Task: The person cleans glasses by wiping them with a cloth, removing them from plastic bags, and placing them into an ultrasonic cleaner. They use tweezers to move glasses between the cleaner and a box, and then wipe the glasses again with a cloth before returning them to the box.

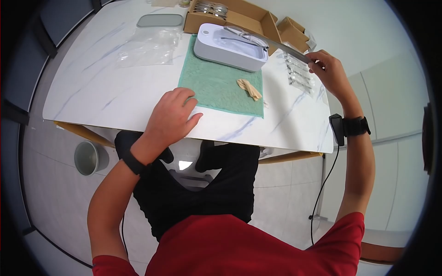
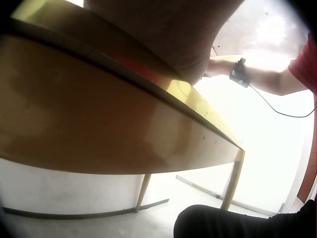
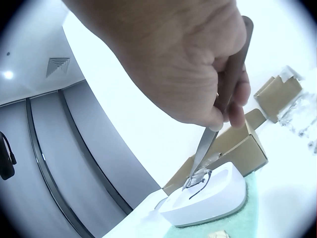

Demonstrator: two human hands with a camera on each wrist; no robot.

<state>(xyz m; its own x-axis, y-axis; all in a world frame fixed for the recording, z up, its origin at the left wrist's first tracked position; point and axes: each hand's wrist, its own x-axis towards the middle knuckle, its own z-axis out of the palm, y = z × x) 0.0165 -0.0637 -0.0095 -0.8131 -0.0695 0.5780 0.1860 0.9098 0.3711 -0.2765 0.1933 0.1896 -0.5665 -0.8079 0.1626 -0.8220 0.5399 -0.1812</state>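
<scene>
My right hand [image 1: 328,71] pinches the upper end of long metal tweezers [image 1: 290,51], held slanting down to the left. At their far end a pair of eyeglasses [image 1: 243,33] hangs over the basin of a white ultrasonic cleaner [image 1: 228,60]. The right wrist view shows the tweezers [image 3: 204,148] tapering down to the eyeglasses [image 3: 202,182] at the cleaner [image 3: 208,206]. Near the front edge of the table, my left hand [image 1: 170,115] rests with relaxed fingers, its fingertips by the corner of a green towel [image 1: 216,87]. Its palm side is hidden.
Under the cleaner lies the towel, with a crumpled beige cloth [image 1: 249,89] on it. Behind stands an open cardboard box [image 1: 271,30] with glasses inside. Clear plastic bags [image 1: 152,48] and a grey lid [image 1: 159,20] lie left; wrapped items [image 1: 298,73] lie right. A bin [image 1: 91,158] stands below.
</scene>
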